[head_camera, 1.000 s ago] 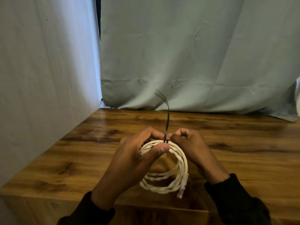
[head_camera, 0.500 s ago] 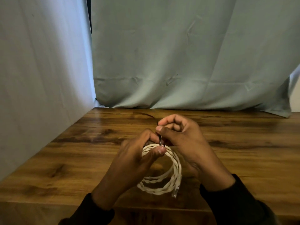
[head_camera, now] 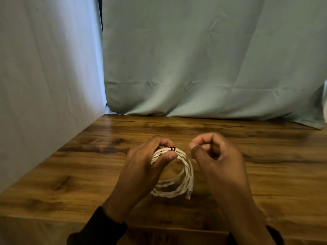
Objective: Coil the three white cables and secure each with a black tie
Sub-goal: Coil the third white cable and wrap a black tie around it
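- Head view: at lower centre of the frame, the left hand (head_camera: 141, 167) grips the top of a coiled white cable (head_camera: 178, 181), thumb in front and fingers curled over the strands.
- A black tie (head_camera: 173, 148) bands the coil at its top, just beside the left fingertips.
- The coil hangs below that hand above the wooden table (head_camera: 70, 174); its plug end (head_camera: 189, 192) points down at lower right of the loop.
- The right hand (head_camera: 217, 156), right of centre and apart from the coil, has its fingers curled inward; whether it pinches anything I cannot tell.
- Pale curtains (head_camera: 194, 59) fill the upper frame.
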